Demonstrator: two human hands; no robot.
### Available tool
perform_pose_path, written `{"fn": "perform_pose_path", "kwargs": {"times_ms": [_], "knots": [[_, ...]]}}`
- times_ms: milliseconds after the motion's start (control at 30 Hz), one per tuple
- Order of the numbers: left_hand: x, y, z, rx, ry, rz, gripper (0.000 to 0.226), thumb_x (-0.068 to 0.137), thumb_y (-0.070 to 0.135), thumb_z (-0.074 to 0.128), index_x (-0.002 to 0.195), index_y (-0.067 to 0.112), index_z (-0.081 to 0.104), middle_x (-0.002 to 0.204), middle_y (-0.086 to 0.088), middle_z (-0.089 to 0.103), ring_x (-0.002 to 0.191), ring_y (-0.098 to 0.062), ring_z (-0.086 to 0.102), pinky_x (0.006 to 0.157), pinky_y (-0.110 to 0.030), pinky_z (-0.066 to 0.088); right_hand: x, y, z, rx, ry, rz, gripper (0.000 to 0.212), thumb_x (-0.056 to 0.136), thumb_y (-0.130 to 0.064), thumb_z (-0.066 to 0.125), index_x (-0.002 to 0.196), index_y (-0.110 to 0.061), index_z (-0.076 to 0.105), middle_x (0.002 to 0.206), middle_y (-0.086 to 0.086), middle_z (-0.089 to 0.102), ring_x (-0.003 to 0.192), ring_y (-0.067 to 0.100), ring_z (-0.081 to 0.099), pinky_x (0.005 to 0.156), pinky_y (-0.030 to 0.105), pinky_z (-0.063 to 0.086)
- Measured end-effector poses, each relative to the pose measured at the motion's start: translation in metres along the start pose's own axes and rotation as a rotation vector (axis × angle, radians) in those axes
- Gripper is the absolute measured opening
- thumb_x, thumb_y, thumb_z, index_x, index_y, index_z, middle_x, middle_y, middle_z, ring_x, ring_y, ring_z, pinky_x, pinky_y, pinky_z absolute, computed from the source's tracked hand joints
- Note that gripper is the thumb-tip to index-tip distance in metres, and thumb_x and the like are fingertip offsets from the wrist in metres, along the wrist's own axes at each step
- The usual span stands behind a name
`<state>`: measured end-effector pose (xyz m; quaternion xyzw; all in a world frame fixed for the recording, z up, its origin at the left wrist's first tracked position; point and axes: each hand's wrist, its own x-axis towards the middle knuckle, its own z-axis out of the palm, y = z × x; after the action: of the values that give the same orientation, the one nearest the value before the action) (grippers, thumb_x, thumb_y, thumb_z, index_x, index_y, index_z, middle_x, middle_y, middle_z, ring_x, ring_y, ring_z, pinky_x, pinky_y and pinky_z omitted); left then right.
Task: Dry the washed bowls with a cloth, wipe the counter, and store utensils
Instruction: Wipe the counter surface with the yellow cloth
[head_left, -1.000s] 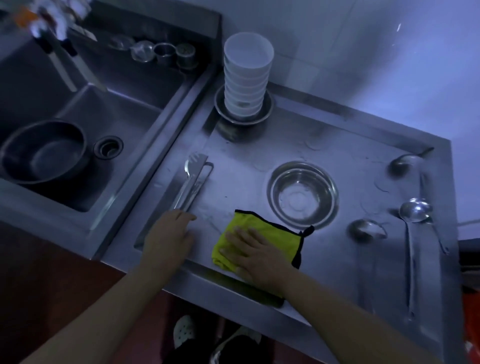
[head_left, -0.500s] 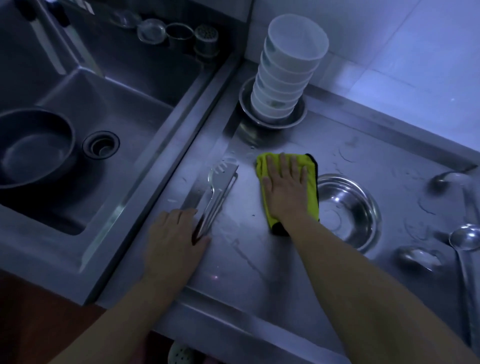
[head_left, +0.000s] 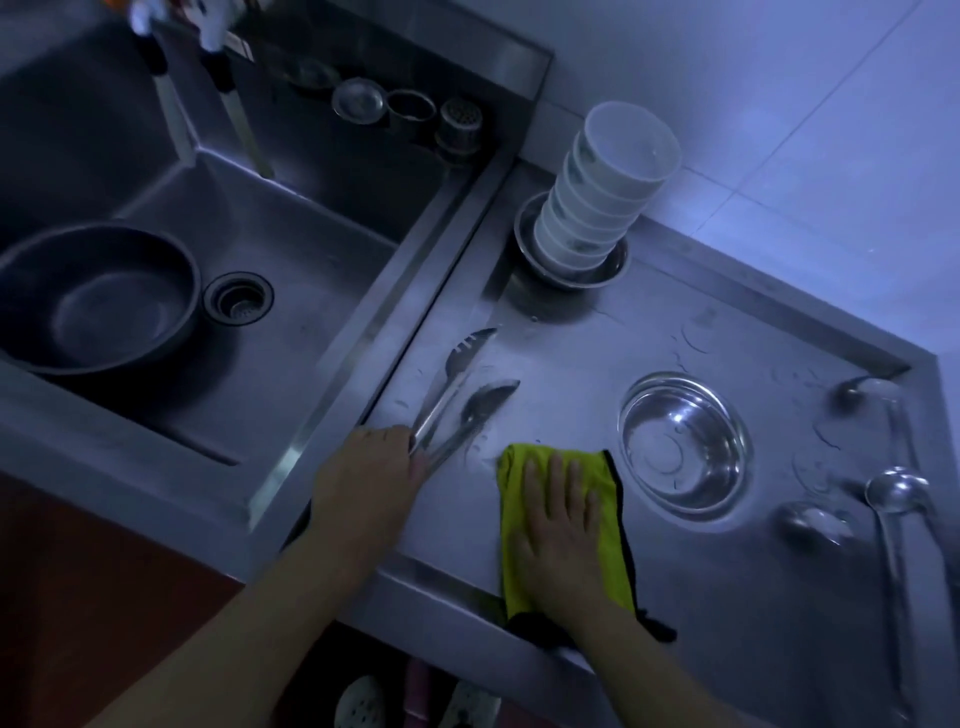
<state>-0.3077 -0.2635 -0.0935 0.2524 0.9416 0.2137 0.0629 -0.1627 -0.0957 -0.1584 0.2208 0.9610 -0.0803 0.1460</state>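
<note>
My right hand (head_left: 561, 525) lies flat, fingers straight, on a yellow cloth (head_left: 608, 493) with black trim, pressed to the steel counter (head_left: 571, 358) near its front edge. My left hand (head_left: 369, 467) grips the handle end of metal tongs (head_left: 457, 384), whose two tips point away over the counter's left side. An empty steel bowl (head_left: 683, 447) stands just right of the cloth. A stack of white bowls (head_left: 602, 197) sits in a steel dish (head_left: 618, 265) at the back corner.
Ladles (head_left: 893, 493) and spoons (head_left: 815, 525) lie along the counter's right side. On the left is a sink (head_left: 291, 332) with a large dark basin (head_left: 98, 296) and a drain (head_left: 238, 298). Strainer parts (head_left: 405, 109) sit on the ledge behind it. Water drops mark the counter.
My right hand has dragged the cloth from near the bowl stack back toward the front edge. My left hand now grips the tongs, whose arms have spread apart.
</note>
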Motion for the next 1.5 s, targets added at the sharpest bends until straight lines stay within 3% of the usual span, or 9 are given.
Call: {"fn": "perform_pose_path", "kwargs": {"times_ms": [67,133,300,367,500,567,800,1167,1500], "knots": [[0.001,-0.005,-0.011,-0.026,-0.024,-0.046,0.022,0.091,0.021,0.052,0.072,0.01,0.053,0.063,-0.005,0.047,0.061,-0.021,0.044,0.051,-0.029,0.032,-0.015,0.006,-0.005,-0.083,0.055,-0.119,0.071,0.09,-0.046,0.029,0.152,-0.016,0.011,0.157,0.014,0.006,0.144,0.033,0.0,0.113,0.05,0.003],[0.002,-0.009,-0.02,-0.004,-0.048,-0.047,0.021,0.091,0.018,0.052,0.072,0.008,0.054,0.064,-0.008,0.049,0.061,-0.023,0.045,0.05,-0.031,0.035,-0.011,0.012,-0.011,-0.122,0.092,-0.163,0.067,0.092,-0.05,0.03,0.15,-0.019,0.022,0.154,0.013,0.022,0.142,0.033,0.017,0.108,0.051,0.019],[0.019,-0.013,-0.036,0.058,-0.074,-0.055,0.02,0.08,0.003,0.065,0.063,0.006,0.055,0.056,-0.01,0.054,0.052,-0.028,0.053,0.046,-0.031,0.04,0.055,-0.001,-0.022,-0.081,0.13,-0.092,0.066,0.091,-0.05,0.029,0.147,-0.016,0.034,0.151,0.018,0.032,0.138,0.042,0.03,0.109,0.055,0.019],[0.031,-0.014,-0.037,0.066,-0.065,-0.1,0.018,0.085,0.007,0.061,0.068,0.007,0.055,0.058,-0.007,0.051,0.054,-0.024,0.048,0.049,-0.032,0.038,0.092,-0.008,-0.032,-0.054,0.154,-0.037,0.067,0.091,-0.05,0.026,0.149,-0.016,0.029,0.154,0.017,0.027,0.141,0.042,0.023,0.113,0.055,0.016],[0.043,-0.021,-0.03,0.074,0.047,-0.126,0.027,0.092,0.012,0.054,0.066,0.004,0.055,0.059,-0.013,0.056,0.055,-0.03,0.053,0.051,-0.035,0.039,0.166,-0.014,-0.043,0.043,0.147,0.035,0.066,0.097,-0.052,0.019,0.152,-0.025,-0.006,0.16,0.01,-0.005,0.147,0.031,-0.009,0.116,0.051,-0.006],[0.049,-0.024,-0.027,0.029,0.075,-0.181,0.03,0.095,0.018,0.047,0.069,0.006,0.054,0.062,-0.013,0.057,0.06,-0.03,0.052,0.054,-0.034,0.035,0.195,-0.018,-0.049,0.072,0.158,0.057,0.065,0.097,-0.051,0.015,0.151,-0.025,-0.01,0.16,0.008,-0.008,0.146,0.03,-0.011,0.116,0.049,-0.008],[0.06,-0.027,-0.027,0.019,0.086,-0.31,0.026,0.094,0.028,0.044,0.081,0.011,0.06,0.074,-0.013,0.061,0.075,-0.035,0.057,0.062,-0.038,0.043,0.248,-0.04,-0.062,0.118,0.24,0.111,0.062,0.1,-0.043,0.009,0.152,-0.015,-0.009,0.16,0.01,-0.001,0.146,0.03,0.0,0.117,0.051,-0.002],[0.067,-0.046,-0.044,-0.079,0.224,-0.401,0.03,0.094,0.024,0.047,0.065,0.015,0.048,0.062,-0.006,0.057,0.065,-0.029,0.054,0.06,-0.04,0.043,0.221,-0.091,-0.052,0.327,0.263,0.014,0.062,0.099,-0.04,0.026,0.151,-0.032,-0.005,0.159,0.011,-0.013,0.146,0.028,-0.012,0.115,0.044,-0.014],[0.057,-0.078,-0.056,-0.116,0.234,-0.462,0.032,0.095,0.027,0.041,0.072,0.01,0.055,0.062,-0.009,0.059,0.063,-0.029,0.056,0.064,-0.048,0.047,0.262,-0.099,-0.075,0.325,0.27,0.108,0.06,0.1,-0.03,0.029,0.153,-0.021,0.002,0.16,0.012,-0.008,0.146,0.033,-0.007,0.118,0.048,-0.005]]}}
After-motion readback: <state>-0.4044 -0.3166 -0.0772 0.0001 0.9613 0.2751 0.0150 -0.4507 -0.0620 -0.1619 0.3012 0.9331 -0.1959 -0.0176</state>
